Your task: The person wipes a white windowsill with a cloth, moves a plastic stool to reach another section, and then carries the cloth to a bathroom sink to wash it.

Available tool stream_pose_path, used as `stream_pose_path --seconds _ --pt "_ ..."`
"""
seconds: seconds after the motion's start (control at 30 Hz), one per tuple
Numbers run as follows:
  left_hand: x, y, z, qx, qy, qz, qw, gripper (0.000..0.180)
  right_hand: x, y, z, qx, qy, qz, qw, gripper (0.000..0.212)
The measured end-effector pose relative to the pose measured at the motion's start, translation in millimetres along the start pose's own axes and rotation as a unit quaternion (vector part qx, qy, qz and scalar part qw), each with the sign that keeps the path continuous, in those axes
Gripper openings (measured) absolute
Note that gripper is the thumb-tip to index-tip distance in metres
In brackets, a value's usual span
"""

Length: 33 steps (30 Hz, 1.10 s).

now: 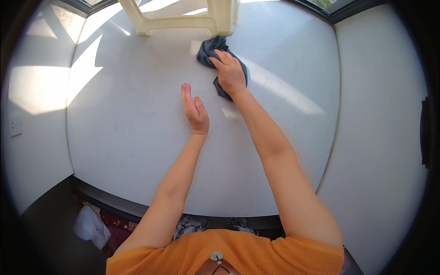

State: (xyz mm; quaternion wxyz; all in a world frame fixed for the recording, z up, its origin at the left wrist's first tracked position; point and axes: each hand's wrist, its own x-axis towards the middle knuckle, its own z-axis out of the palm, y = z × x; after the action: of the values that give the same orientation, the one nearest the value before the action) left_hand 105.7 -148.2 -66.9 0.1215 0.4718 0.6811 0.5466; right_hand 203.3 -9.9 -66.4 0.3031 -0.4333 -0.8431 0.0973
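Note:
A dark blue-grey cloth (211, 47) lies bunched on the white surface (137, 137), close to one foot of a cream plastic stool. My right hand (230, 73) is on top of it, with the fingers bent over its folds and the palm pressing it down. Some of the cloth sticks out at both sides of the hand. To the left and nearer to me, my left hand (196, 112) holds nothing. Its fingers are stretched out together, pointing away from me, with the thumb apart and the hand turned on its edge.
The cream plastic stool (178, 24) stands at the far edge, near window frames. White walls rise at left and right; the left one has a socket (16, 125). Below the front edge, a white plastic bag (91, 228) rests on patterned fabric. Sunlight patches cross the surface.

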Motion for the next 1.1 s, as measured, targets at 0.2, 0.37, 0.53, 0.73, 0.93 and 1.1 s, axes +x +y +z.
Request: stream_pose_path --seconds 0.2,0.37,0.53,0.73,0.93,1.1 --pt "-1 -7 -61 0.074 0.029 -0.03 0.996 0.039 -53 -100 7 0.179 -0.073 0.04 0.98 0.032" --pt "-40 -7 -40 0.101 -0.07 -0.014 0.992 0.041 -72 -52 -35 0.449 -0.005 0.284 0.847 0.028" --pt "-45 -5 -34 0.215 -0.125 0.019 0.968 0.043 -107 65 -161 0.548 0.1 0.43 0.71 0.033" --pt "-43 2 -32 0.232 -0.146 0.017 0.961 0.045 -158 236 -263 0.104 0.176 0.478 0.854 0.046" --pt "-44 3 -34 0.27 -0.167 0.034 0.948 0.044 -174 301 -198 -0.294 0.073 0.292 0.907 0.042" --pt "-48 6 -30 0.297 -0.161 0.053 0.94 0.042 -105 209 -138 -0.152 0.045 0.186 0.97 0.041"
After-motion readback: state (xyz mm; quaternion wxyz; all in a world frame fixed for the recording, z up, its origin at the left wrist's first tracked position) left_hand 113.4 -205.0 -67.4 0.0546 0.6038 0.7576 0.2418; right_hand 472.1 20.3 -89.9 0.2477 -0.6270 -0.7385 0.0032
